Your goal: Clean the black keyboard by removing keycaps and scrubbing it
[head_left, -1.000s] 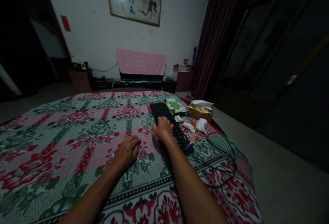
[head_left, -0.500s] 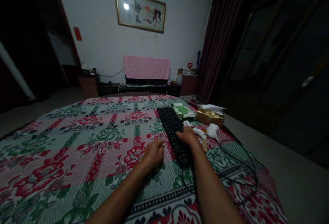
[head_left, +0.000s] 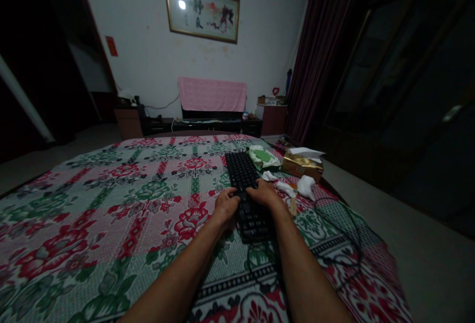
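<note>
A black keyboard (head_left: 256, 220) lies lengthwise on the flowered tablecloth (head_left: 152, 214), its short end toward me. My left hand (head_left: 226, 205) is closed at its left long edge, thumb over the keys and the other fingers partly hidden at the side. My right hand (head_left: 264, 194) grips the opposite edge, with its thumb across the keys and its remaining fingers mostly out of sight. A black cable (head_left: 358, 244) loops over the cloth to the right of my right forearm.
Beyond the keyboard sits a green and white packet (head_left: 262, 157), with a gold tissue box (head_left: 302, 164) to its right. Crumpled white tissues (head_left: 306, 187) and a small tan strip (head_left: 293, 207) lie near my right hand. The table's rounded edge runs along the right.
My left hand has moved forward and right onto the keyboard's left edge. The keyboard's near end has shifted left, and my right hand has shifted slightly left with it.
</note>
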`<state>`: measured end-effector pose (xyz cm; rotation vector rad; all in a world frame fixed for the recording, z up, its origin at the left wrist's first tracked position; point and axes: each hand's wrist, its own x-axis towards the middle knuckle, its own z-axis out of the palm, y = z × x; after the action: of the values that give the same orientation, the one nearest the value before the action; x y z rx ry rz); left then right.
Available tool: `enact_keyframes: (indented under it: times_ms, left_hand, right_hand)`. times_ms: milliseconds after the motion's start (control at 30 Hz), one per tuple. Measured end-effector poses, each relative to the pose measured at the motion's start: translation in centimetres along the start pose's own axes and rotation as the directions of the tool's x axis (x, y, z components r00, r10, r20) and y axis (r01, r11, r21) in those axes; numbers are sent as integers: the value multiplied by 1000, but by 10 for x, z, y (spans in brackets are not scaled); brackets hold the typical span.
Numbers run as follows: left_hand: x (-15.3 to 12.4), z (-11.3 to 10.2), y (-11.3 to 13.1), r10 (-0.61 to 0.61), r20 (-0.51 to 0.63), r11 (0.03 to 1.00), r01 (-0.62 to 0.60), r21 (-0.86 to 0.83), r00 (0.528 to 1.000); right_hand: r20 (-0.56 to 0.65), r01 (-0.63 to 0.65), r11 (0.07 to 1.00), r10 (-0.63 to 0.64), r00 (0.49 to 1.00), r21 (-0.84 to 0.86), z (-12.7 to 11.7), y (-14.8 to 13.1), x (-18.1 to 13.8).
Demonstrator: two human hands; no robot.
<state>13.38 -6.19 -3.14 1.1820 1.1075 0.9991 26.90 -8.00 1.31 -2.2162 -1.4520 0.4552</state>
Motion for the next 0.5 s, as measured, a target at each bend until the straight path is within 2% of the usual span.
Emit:
enact_keyframes:
  times_ms: [100,233,333,400,500]
  left_hand:
    - [-6,-13,13,-61,-108,996,67,57,992]
    - [-11,-32,22,-61,-208,984,93,150,976]
    - [-12,-55,25,-68,-274,979,117,166,959]
    - [-13,-75,26,-75,-279,970,136,203,957]
    - [-17,-105,26,-115,-188,947,165,277,975]
  right_hand:
    - [28,4,999,-5,1000,35,2,-10,-4]
    - [32,34,996,-37,999,77,9,-27,-13]
    - [32,71,994,-73,997,79,21,-42,-26]
    - [54,102,990,-107,993,97,29,-53,-38]
    - [89,142,983,-153,984,117,39,-70,-59]
